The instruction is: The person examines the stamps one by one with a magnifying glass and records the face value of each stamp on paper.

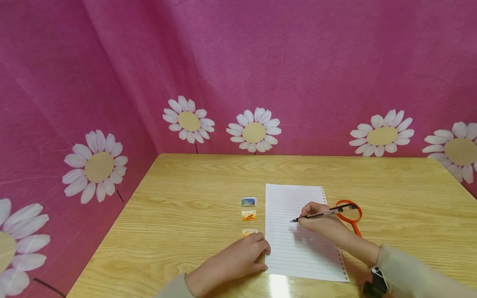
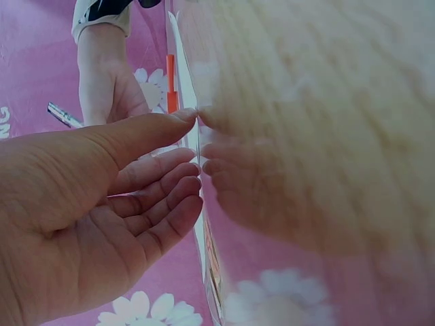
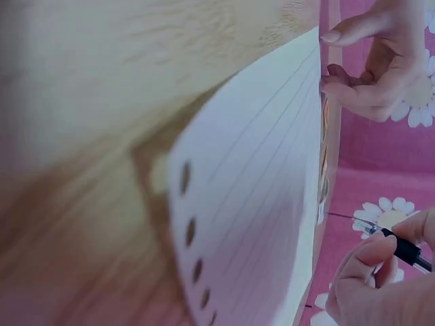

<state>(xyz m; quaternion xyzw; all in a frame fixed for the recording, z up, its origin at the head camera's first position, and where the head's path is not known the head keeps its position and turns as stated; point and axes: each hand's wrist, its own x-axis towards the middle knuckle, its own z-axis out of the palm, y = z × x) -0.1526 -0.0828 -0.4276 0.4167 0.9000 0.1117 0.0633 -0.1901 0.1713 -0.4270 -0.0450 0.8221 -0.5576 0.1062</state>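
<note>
My right hand pinches a pen between thumb and fingers. Its bare metal tip points down and left, close over a sheet of lined paper with punched holes along the right edge. In the right wrist view the pen's black grip lies between the fingertips. My left hand rests on the table at the sheet's lower left edge, fingertips and thumb touching down with nothing held. Just beyond it lies a small yellow picture card, partly covered by the fingers.
Two more small cards, one orange and yellow and one blue and green, line up left of the sheet. A red magnifying glass lies to the right, partly behind the right hand. A pink flowered cloth hangs behind the wooden table.
</note>
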